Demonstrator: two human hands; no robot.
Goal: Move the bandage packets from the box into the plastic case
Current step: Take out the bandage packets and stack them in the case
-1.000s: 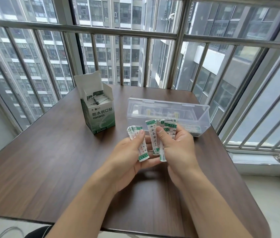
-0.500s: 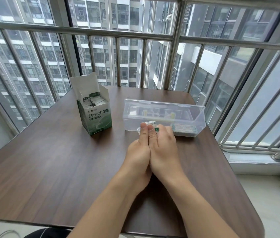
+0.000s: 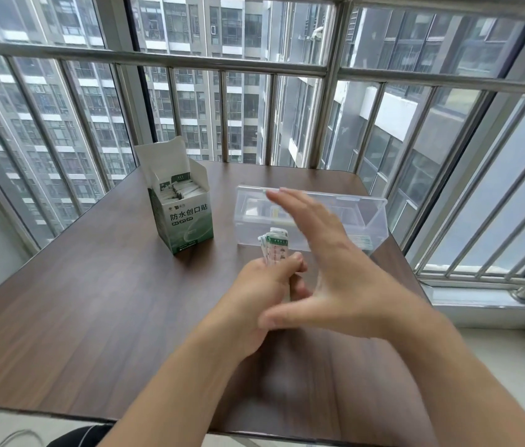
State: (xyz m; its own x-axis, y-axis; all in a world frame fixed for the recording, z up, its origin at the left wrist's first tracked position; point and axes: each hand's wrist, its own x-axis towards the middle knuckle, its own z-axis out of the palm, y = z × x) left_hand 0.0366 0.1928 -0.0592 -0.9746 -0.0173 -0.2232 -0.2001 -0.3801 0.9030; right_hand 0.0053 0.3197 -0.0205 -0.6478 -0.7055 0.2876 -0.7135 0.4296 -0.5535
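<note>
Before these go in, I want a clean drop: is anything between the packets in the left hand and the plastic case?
Yes. The open right hand hangs in front of the case, just right of the packets that the left hand grips. The table between packets and case looks bare.

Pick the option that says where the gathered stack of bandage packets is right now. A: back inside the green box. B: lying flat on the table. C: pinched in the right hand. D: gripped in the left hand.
D: the bandage packets stick up out of the left hand, whose fingers curl round them, while the right hand is spread open and holds nothing.
</note>
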